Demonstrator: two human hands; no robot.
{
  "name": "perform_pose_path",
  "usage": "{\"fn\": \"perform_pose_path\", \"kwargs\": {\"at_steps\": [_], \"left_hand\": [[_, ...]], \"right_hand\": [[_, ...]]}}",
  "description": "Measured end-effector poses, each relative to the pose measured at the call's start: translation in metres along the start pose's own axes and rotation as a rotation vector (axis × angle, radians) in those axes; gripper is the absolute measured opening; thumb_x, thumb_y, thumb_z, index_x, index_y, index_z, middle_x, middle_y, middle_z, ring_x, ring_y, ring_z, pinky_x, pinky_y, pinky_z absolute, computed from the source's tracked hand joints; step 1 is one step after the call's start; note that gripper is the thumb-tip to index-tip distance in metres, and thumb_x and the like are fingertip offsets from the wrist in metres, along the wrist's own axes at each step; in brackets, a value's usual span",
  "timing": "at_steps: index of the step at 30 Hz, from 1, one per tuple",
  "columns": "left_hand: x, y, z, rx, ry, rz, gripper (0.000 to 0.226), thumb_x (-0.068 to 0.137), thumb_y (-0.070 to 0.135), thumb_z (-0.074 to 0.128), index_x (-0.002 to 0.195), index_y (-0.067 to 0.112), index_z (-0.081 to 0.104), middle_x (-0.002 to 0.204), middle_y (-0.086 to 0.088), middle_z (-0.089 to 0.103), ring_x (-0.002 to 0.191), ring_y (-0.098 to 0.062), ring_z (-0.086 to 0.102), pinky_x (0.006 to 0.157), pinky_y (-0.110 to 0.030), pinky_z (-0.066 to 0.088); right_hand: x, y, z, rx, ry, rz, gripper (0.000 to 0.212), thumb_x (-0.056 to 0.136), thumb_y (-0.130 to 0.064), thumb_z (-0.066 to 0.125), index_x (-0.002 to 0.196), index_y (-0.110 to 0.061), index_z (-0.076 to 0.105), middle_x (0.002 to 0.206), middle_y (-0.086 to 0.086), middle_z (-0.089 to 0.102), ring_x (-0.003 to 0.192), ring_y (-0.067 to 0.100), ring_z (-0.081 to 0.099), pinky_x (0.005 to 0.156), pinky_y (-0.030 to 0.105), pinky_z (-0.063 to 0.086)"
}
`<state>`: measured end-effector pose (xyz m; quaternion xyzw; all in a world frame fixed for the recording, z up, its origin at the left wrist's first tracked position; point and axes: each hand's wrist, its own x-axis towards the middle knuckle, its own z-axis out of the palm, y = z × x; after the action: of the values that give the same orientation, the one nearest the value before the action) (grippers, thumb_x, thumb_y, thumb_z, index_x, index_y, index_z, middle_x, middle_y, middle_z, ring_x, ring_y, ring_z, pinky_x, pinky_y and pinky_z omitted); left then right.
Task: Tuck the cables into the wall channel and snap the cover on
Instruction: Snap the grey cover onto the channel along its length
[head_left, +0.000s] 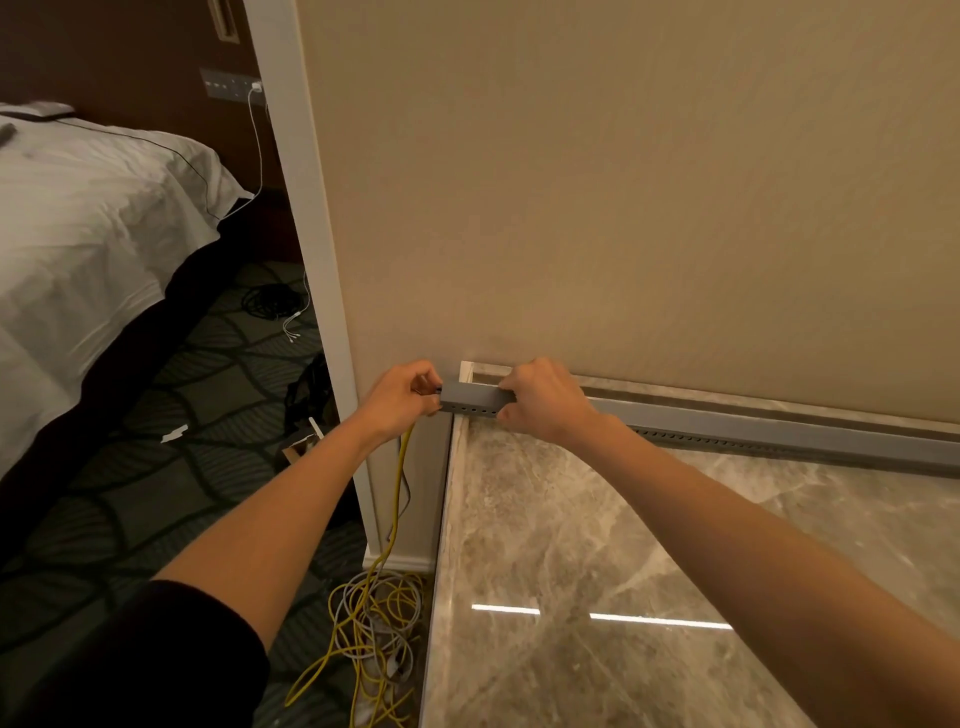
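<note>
My left hand (402, 397) pinches the cables at the channel's open end; my right hand (543, 400) clamps around the grey channel (475, 402) along the wall's foot. The cover looks mostly seated rightward, I judge. The yellow cable (397, 499) hangs to a loose coil (376, 618) on the floor, untucked.

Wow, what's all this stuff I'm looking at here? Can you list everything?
Grey perforated plastic cable channel: one, grey, along the wall's base on the marble ledge.
Yellow cable: one, yellow, hanging from the channel's left end.
Loose coil of yellow and grey cables: one heap, on the carpet below.
Glossy marble ledge: one, brown-grey.
Bed with white sheets: one, left.
White charger cord: one, from the wall socket.
Left hand: grip at the channel's end.
Right hand: grip around the channel.
</note>
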<state>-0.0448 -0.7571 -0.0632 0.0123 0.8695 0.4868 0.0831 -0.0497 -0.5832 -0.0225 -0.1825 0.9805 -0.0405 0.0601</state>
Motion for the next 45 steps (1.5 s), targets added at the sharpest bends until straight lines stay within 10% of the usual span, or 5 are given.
{"fn": "perform_pose_path", "kwargs": {"at_steps": [17,32,36,45], "left_hand": [[-0.002,0.002,-0.016,0.001,-0.172,0.008,0.029,0.089,0.000,0.058,0.073,0.022,0.052,0.093,-0.009,0.058,0.096,-0.022,0.055,0.097,-0.040,0.045],[0.015,0.033,-0.018,0.197,-0.227,-0.185,0.043,0.082,0.024,0.072,0.060,0.020,0.036,0.064,0.000,0.032,0.055,-0.010,0.028,0.052,-0.021,0.023],[0.023,0.053,-0.014,0.368,-0.301,-0.194,0.019,0.086,0.022,0.067,0.089,0.008,0.054,0.093,-0.008,0.049,0.085,-0.019,0.044,0.058,-0.023,0.031],[0.040,0.067,-0.001,0.456,-0.435,-0.225,0.051,0.085,0.027,0.069,0.122,-0.006,0.056,0.136,-0.018,0.053,0.128,-0.032,0.048,0.107,-0.039,0.039]], "right_hand": [[0.005,0.000,-0.005,-0.070,-0.050,-0.044,0.022,0.087,-0.014,0.056,0.103,0.002,0.059,0.110,0.020,0.063,0.099,0.036,0.060,0.070,0.034,0.039],[0.012,0.005,-0.011,0.114,-0.137,0.070,0.037,0.079,-0.028,0.071,0.108,-0.005,0.065,0.113,0.015,0.065,0.105,0.033,0.059,0.082,0.036,0.047],[0.011,0.006,-0.012,0.145,-0.141,0.078,0.037,0.078,-0.028,0.073,0.106,-0.004,0.066,0.111,0.016,0.067,0.103,0.033,0.060,0.082,0.036,0.047],[0.020,0.009,-0.017,0.327,-0.317,0.118,0.041,0.078,-0.020,0.075,0.110,0.001,0.061,0.085,0.003,0.057,0.088,0.020,0.048,0.066,0.027,0.038]]}}
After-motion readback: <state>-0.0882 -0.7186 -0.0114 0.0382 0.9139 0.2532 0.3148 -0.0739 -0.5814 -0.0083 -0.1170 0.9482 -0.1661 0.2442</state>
